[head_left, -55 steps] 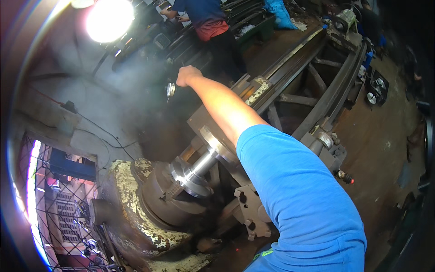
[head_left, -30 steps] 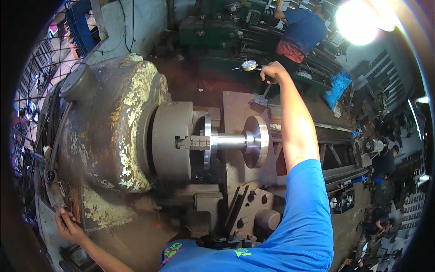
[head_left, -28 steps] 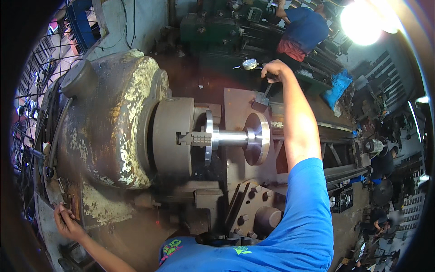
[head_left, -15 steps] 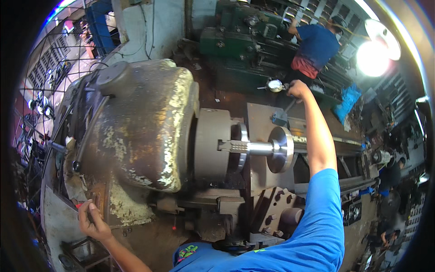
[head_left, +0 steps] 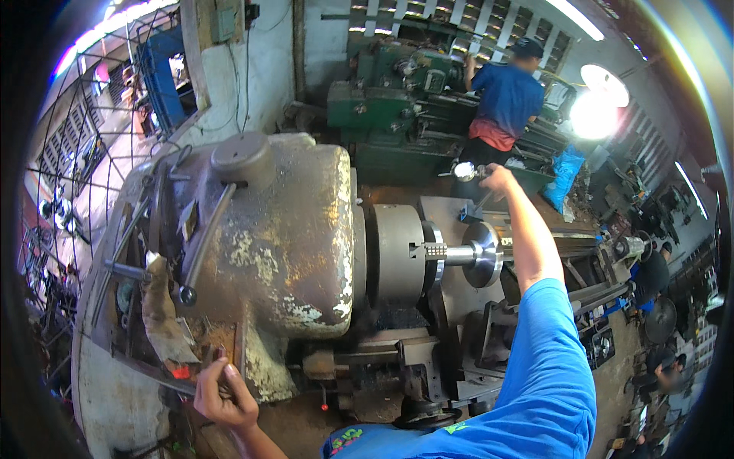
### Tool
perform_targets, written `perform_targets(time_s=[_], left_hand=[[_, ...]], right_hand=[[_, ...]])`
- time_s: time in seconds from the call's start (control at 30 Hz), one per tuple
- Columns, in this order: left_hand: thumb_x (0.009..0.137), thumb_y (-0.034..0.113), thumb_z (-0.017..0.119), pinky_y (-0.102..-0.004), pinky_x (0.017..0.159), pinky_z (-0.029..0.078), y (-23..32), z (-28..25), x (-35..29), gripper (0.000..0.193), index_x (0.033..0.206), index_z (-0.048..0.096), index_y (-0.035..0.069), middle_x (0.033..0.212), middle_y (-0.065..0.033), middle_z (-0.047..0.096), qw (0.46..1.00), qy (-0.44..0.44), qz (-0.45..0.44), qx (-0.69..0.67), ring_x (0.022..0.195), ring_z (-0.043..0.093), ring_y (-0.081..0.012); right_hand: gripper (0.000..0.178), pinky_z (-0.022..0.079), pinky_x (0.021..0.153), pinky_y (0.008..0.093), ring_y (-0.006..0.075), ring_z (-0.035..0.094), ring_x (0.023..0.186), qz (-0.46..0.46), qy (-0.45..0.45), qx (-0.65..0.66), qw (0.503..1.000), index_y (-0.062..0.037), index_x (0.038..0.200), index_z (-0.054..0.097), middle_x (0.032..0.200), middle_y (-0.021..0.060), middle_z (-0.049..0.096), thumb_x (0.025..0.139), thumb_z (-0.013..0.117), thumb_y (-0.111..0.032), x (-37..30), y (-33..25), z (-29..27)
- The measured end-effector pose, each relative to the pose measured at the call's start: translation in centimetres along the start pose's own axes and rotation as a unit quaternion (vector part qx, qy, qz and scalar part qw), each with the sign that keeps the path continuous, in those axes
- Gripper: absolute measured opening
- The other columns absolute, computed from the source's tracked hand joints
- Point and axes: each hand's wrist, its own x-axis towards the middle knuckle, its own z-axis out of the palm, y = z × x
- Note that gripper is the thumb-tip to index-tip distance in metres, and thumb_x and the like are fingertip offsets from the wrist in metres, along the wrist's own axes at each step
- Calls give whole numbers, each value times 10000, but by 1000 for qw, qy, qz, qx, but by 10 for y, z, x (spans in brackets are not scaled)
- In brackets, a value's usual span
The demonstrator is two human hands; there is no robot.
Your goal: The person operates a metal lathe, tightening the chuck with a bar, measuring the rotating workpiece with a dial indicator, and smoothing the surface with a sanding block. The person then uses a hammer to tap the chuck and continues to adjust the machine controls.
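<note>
With my arm stretched out over the lathe, my right hand (head_left: 498, 181) is closed on the arm of a dial indicator (head_left: 463, 171), whose round white face points up. A rod runs down from that hand to a small blue-grey base block (head_left: 471, 211) on the lathe's flat plate. Nearby, the lathe chuck (head_left: 399, 252) grips a shiny metal workpiece (head_left: 483, 255) with a shaft and a wide disc. My left hand (head_left: 225, 394) is curled beside the lower left end of the headstock (head_left: 275, 229); what its fingers hold, if anything, is not clear.
A lever (head_left: 208, 245) with a ball knob rises on the headstock's left. Behind stands a green lathe (head_left: 375, 107), with a person (head_left: 501, 96) in a blue shirt at it. A bright lamp (head_left: 595, 115) and a blue bag (head_left: 564, 177) are at the right.
The view has shifted, so the machine sits further right in the picture. My right hand keeps its grip on the dial indicator. My left hand remains near the headstock's lower left end.
</note>
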Motion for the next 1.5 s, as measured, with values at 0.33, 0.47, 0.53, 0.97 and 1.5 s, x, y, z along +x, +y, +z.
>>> perform_targets(time_s=[0.33,0.47,0.53,0.97,1.5], left_hand=[[966,77,576,-372,597,501,1,-2,10,183,931,663,-80,846,-181,690,999,20,-11,-44,682,653,-301],[947,65,659,-322,602,568,11,-3,17,152,886,726,-58,825,-155,732,998,46,10,-45,655,706,-247],[953,75,655,-323,588,563,15,-5,19,168,873,724,-56,808,-151,728,998,45,1,-34,645,700,-240],[945,245,706,-394,596,498,21,0,15,300,790,718,-11,719,-161,685,999,18,-26,20,630,632,-298],[915,180,710,-352,545,473,-4,6,8,241,762,722,-6,606,-77,642,995,75,-37,-55,531,580,-187]], right_hand=[[447,625,706,435,369,742,878,0,139,8,990,-78,1238,632,1064,245,714,793,663,-45,-39,18,17],[332,580,848,418,354,715,1034,72,145,-31,986,18,1071,726,1092,261,713,781,691,-140,-22,39,18],[320,579,831,411,343,726,1002,61,109,15,992,33,1006,743,1055,259,721,746,717,-152,-19,50,15],[103,592,451,383,303,687,593,117,64,414,900,99,798,670,781,230,677,731,613,151,-14,100,-12],[134,625,475,354,236,717,583,194,391,619,653,112,829,690,776,186,716,851,616,2,26,177,-117]])
